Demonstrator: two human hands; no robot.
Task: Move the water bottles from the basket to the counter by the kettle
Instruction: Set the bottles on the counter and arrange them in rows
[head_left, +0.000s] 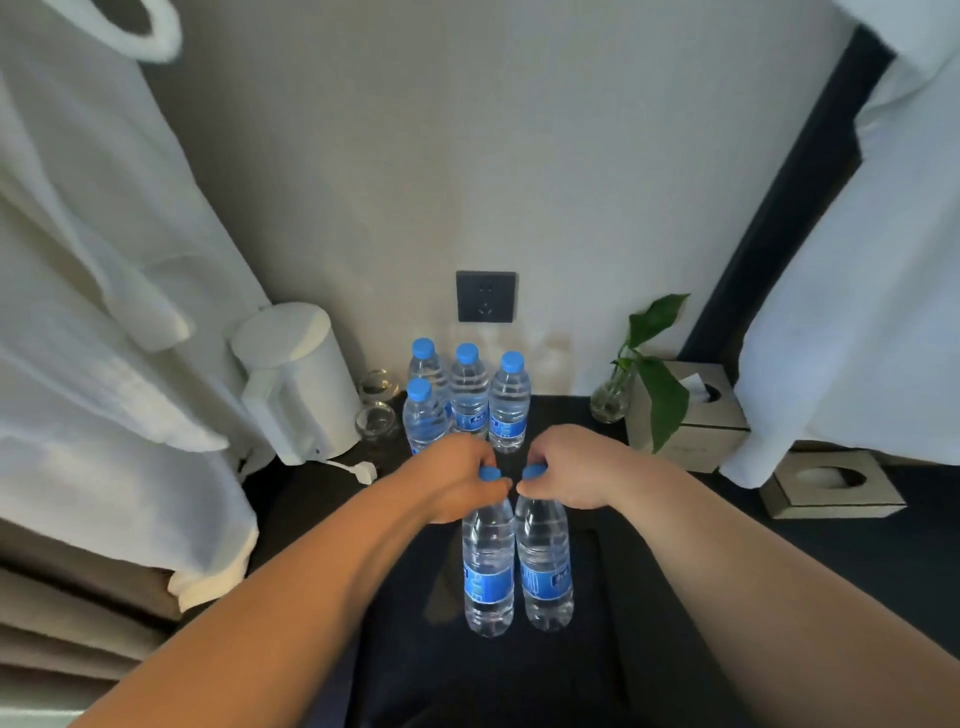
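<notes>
We carry two full bottles (488, 566) (heavy, slick) by their necks, left hand (457, 478) and right hand (566, 475) each gripping one.

Clear water bottles (489, 566) — blue caps, blue labels — on a black counter (649, 545); white kettle (301, 384) at ten o'clock, green plant (660, 374) at two.

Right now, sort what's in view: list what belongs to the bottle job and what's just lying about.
Job: left hand gripping left held bottle; right hand gripping right held bottle; four placed bottles; kettle; counter.

Lying about: two glasses, plant, tissue boxes, bathrobes, wall socket.
</notes>
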